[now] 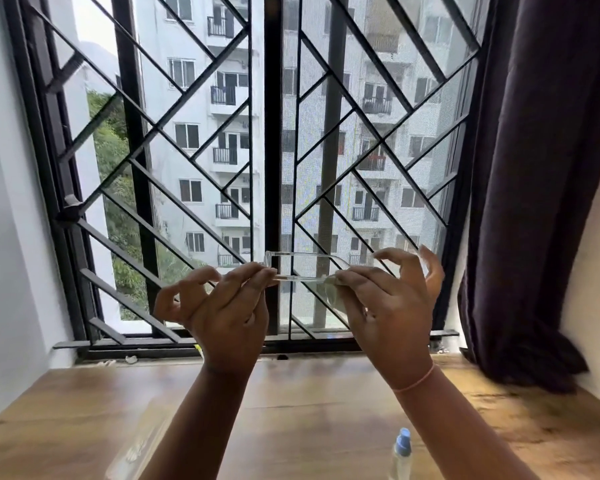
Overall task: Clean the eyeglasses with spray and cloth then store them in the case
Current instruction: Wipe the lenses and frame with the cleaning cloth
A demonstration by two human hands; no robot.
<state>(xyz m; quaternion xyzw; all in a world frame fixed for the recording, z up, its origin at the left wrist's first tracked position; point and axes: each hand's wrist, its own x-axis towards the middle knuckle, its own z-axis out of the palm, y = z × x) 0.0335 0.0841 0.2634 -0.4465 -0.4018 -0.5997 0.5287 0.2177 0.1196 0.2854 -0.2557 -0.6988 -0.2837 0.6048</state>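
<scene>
Bare brown wood-grain bench [84,410] lies open at left and between the forearms, save a clear blue-capped spray bottle [401,450] beside the right one. Left hand [222,306] and right hand [388,306] hold clear-framed eyeglasses [302,279] near the black metal window grille [272,168]; a dark purple curtain [534,202] crowds the right.

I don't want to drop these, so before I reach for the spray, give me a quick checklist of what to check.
1. Grip on glasses: ok, left hand and right hand pinch the ends.
2. Spray standing on table: ok.
3. Hand free for spray: not ok.
4. Cloth nearby: cannot tell, none in view.
5. Case nearby: cannot tell, none in view.
</scene>
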